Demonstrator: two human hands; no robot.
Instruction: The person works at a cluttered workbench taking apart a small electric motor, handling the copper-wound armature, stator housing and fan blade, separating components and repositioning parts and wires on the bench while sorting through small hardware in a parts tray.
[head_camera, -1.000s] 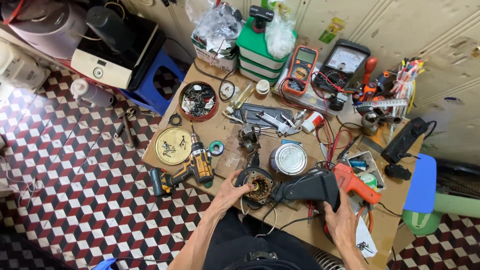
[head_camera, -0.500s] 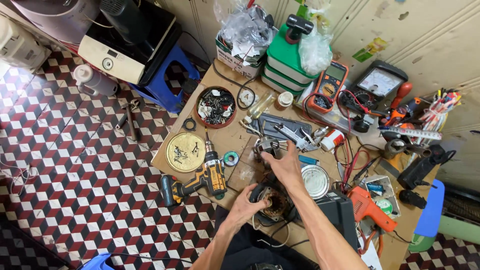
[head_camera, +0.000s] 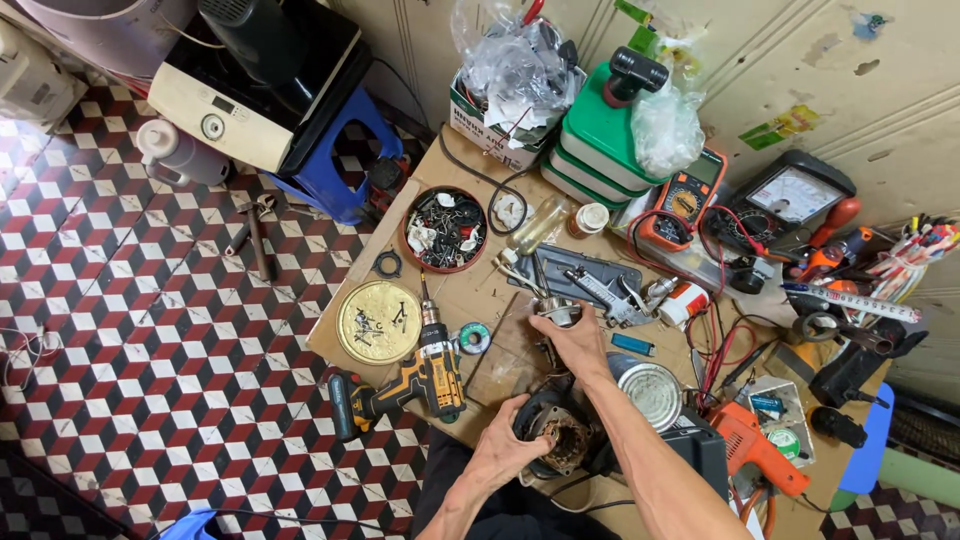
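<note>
Worker sits at a cluttered wooden bench (head_camera: 470, 290), both bare arms reaching up from the lower edge of the head view

Right hand (head_camera: 572, 338): arm stretched forward across the bench, wrist straight, fingers curled down over a small round metal part (head_camera: 556, 312) and closed on it. The part sits just short of the grey metal tools (head_camera: 600, 285) lying flat on the bench, and beyond the motor housing

Left hand (head_camera: 508, 452): forearm bent in close to the body, palm laid against the near rim of a dark round motor housing (head_camera: 556, 432), fingers wrapped partly round its side, steadying it. Copper-brown windings show in its open top. The housing rests at the near edge of the bench, right in front of the worker

Taking the motor housing as the mark:
- yellow and black cordless drill (head_camera: 415, 385) lies to its left, bit pointing away from the worker
- small roll of solder (head_camera: 473, 338) just beyond the drill, between drill and right hand
- gold round lid (head_camera: 378, 321) with a few screws in it, further left
- red bowl (head_camera: 445, 229) full of small parts, well beyond, toward the wall
- shiny tin can (head_camera: 648, 383) just to its right, touching the right forearm or nearly so; cannot tell which
- orange power tool (head_camera: 752, 448) further right, by the bench corner
- orange meter (head_camera: 682, 198) with red leads, far side near the wall
- green stacked boxes (head_camera: 600, 145) against the wall
</note>
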